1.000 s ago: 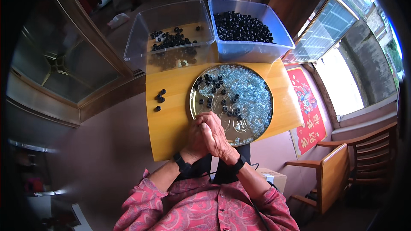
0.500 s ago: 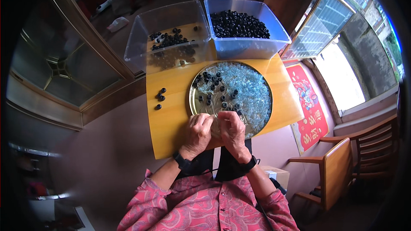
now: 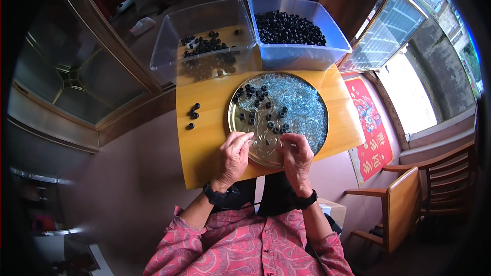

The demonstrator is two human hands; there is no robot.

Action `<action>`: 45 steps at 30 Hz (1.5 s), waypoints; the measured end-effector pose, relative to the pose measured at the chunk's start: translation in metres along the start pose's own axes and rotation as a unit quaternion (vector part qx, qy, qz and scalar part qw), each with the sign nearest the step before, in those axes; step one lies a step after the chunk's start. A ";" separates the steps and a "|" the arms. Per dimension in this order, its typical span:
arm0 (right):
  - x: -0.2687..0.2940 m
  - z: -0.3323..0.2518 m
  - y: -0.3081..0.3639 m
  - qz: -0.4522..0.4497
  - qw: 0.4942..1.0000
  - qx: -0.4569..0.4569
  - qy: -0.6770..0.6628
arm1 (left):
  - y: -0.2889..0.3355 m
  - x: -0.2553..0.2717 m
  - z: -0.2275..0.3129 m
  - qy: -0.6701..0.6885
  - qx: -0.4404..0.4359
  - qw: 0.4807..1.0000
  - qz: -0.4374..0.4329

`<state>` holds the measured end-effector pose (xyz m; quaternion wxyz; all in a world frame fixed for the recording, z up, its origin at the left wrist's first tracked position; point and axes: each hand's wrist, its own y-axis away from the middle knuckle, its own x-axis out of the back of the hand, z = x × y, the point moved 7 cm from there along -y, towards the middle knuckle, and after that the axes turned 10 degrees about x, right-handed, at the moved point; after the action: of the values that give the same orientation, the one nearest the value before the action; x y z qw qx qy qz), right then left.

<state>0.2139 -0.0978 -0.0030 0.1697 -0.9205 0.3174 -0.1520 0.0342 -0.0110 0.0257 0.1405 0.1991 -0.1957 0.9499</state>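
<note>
My left hand (image 3: 234, 157) is at the near left edge of a round gold tray (image 3: 229, 117), thumb and fingers pinched together. Across from it, my right hand (image 3: 298, 159) is pinched too, over the tray's near right part. Whatever small piece either hand holds is too small to name. A heap of tiny clear bluish pieces (image 3: 302, 105) covers the tray's right and far side. Several black bead-like pieces (image 3: 269, 117) lie scattered over its left and middle. A small dark piece (image 3: 267, 142) rests on the tray between my hands.
On the yellow wooden table (image 3: 204, 158) lie several loose black pieces (image 3: 196, 106) at the left. Behind the tray stand a clear bin (image 3: 158, 56) with some black pieces and a fuller bluish bin (image 3: 302, 56). A wooden chair (image 3: 404, 204) stands at the right, near an open window (image 3: 391, 30).
My hands have moved apart: the right one to the right, the left one slightly left. A small dark piece now shows on the tray between them.
</note>
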 end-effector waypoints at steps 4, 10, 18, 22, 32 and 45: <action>-0.010 -0.022 -0.004 -0.045 0.982 0.113 0.143 | -0.003 0.007 -0.001 0.025 0.016 0.999 0.019; -0.040 -0.038 -0.001 -0.119 0.960 0.162 0.194 | -0.001 0.017 -0.001 0.045 0.037 0.997 0.043; -0.043 -0.033 0.001 -0.109 0.952 0.149 0.244 | 0.023 0.003 -0.043 0.383 0.289 0.874 -0.076; -0.037 -0.032 0.004 -0.112 0.953 0.131 0.249 | 0.034 -0.002 -0.049 0.505 0.307 0.802 -0.091; -0.042 -0.034 0.007 -0.130 0.950 0.132 0.249 | 0.044 -0.008 -0.041 0.625 0.344 0.693 -0.107; -0.063 -0.031 0.005 -0.161 0.925 0.180 0.293 | 0.052 -0.007 -0.041 0.640 0.339 0.680 -0.111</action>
<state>0.1521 -0.0681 0.0124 0.2053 -0.8274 0.1681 -0.4949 0.0091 -0.0410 -0.0282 0.2587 -0.4034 0.3014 0.8243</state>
